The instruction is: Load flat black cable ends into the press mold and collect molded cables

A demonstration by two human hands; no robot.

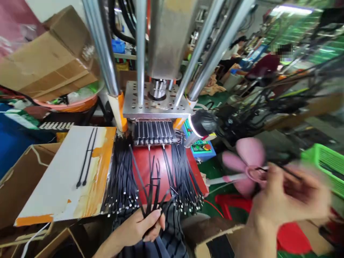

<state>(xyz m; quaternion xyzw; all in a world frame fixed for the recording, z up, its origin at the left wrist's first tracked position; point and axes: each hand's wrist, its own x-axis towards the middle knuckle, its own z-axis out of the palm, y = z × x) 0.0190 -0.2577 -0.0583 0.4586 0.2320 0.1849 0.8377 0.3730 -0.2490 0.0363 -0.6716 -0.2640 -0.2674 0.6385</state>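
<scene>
My left hand [149, 225] is closed round several black straps [154, 186] in front of the red work surface [142, 161]. Raised at the right, my right hand [292, 193] is blurred and pinches a thin black strap [290, 171]. A bundle of black straps [120, 175] with small metallic-looking tips lies left of the red surface, and another such bundle [185, 175] lies on its right. Behind them, a metal press [156, 107] stands over a block with dark slots [154, 132]. Two joined black straps [87, 157] rest on the white board [59, 172] at the left.
A pink fan [244, 161] and a green basket [325, 168] are at the right. Beside the press are a black lamp [204, 123] and a control box [201, 150]. An open carton [215, 233] sits low in front. People [264, 66] are in the background.
</scene>
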